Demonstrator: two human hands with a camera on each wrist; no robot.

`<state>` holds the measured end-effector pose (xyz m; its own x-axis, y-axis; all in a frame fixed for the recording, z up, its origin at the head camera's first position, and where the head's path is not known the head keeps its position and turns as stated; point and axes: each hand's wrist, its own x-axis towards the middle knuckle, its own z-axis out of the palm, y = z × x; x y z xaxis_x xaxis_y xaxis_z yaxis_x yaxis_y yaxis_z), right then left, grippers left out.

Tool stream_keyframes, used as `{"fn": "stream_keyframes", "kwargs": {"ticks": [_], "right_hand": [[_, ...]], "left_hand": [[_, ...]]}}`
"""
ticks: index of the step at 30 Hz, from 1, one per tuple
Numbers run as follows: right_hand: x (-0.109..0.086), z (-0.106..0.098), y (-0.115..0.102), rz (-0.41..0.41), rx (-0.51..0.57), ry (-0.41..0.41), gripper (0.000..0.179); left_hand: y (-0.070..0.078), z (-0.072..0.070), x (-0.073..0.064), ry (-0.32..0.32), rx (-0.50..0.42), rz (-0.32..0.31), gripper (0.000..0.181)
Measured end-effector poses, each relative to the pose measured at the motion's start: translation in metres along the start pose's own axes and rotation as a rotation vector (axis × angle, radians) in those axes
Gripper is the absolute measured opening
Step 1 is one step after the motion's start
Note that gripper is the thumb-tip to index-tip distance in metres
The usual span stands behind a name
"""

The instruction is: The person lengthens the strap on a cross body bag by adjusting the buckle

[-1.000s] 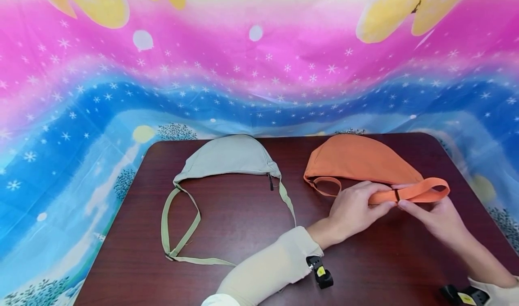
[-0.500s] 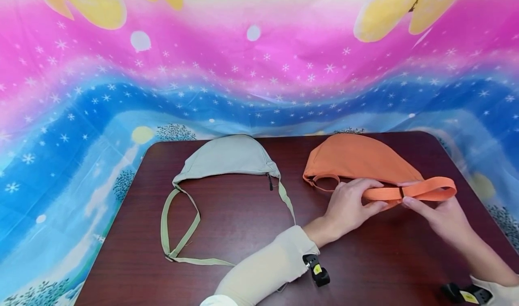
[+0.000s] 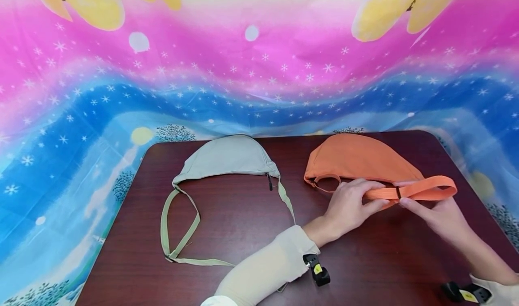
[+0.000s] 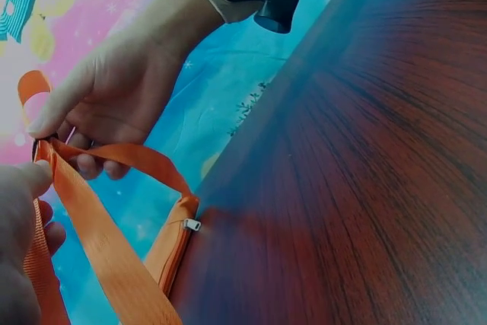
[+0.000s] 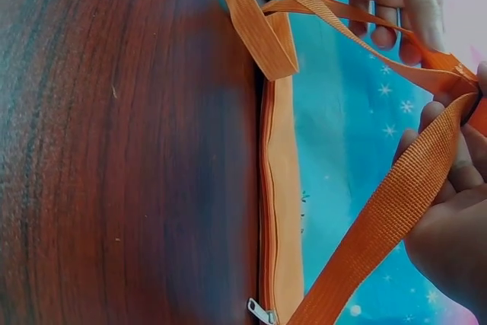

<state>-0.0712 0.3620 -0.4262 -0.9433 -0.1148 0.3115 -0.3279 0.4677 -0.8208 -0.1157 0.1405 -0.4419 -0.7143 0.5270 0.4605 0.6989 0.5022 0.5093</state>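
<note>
An orange crescent-shaped bag [image 3: 361, 157] lies at the back right of the table in the head view. Its orange strap [image 3: 430, 188] is lifted in front of it and forms a loop on the right. My left hand [image 3: 350, 207] pinches the strap just left of its dark slider buckle [image 3: 398, 192]. At the slider, my right hand [image 3: 443, 220] grips the strap between thumb and fingers. Both hands meet closely at the slider in the left wrist view, where the right hand [image 4: 125, 89] is above. A silver zipper pull [image 5: 260, 311] shows on the bag in the right wrist view.
A pale grey-green bag [image 3: 231, 157] lies at the back left, its green strap [image 3: 165, 216] spread over the dark wood table [image 3: 251, 207]. My left sleeve [image 3: 275, 263] covers part of that strap. A printed cloth [image 3: 243, 71] hangs behind the table.
Both hands have shifted slightly; the left hand moved a little left. The strap loop reaches slightly farther right of the slider than before. Both bags lie where they were.
</note>
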Motion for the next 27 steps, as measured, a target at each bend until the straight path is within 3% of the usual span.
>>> {"fn": "stream_keyframes", "kwargs": {"ticks": [9,17,27], "right_hand": [[0.0015,0.0033,0.0033,-0.032,-0.046,0.024,0.037],[0.0007,0.0024,0.0014,-0.054,0.097,-0.031,0.040],[0.0028,0.0067,0.0025,-0.006,-0.008,0.022,0.041]], "left_hand": [[-0.0012,0.0011,0.0008,0.003,-0.021,-0.003,0.037],[-0.0014,0.0015,0.0014,0.007,-0.056,-0.018,0.037],[0.0007,0.0025,0.0015,0.003,-0.039,-0.036,0.040]]}}
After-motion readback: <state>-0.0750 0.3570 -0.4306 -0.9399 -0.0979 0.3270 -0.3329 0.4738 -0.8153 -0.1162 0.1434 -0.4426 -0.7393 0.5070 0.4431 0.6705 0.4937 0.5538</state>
